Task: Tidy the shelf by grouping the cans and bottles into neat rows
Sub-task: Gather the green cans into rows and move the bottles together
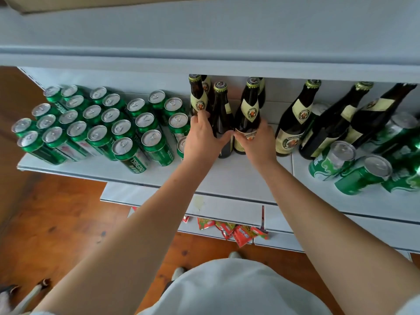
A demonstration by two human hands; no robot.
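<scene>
— Reading any labels?
— "TSINGTAO" on the front green can (134, 159); the bottles' cream labels are too small to read.
— Grip?
— My left hand (203, 137) is curled round one brown bottle (197, 98), my right hand (258, 140) round the next bottle (248, 110); a third (221, 117) stands between them.
— Surroundings?
— Left of these bottles, green cans (75, 126) in rows on the white shelf (227, 176); right of them, more bottles (295, 119) and loose cans (361, 176). Red packets (238, 231) lie below.
</scene>
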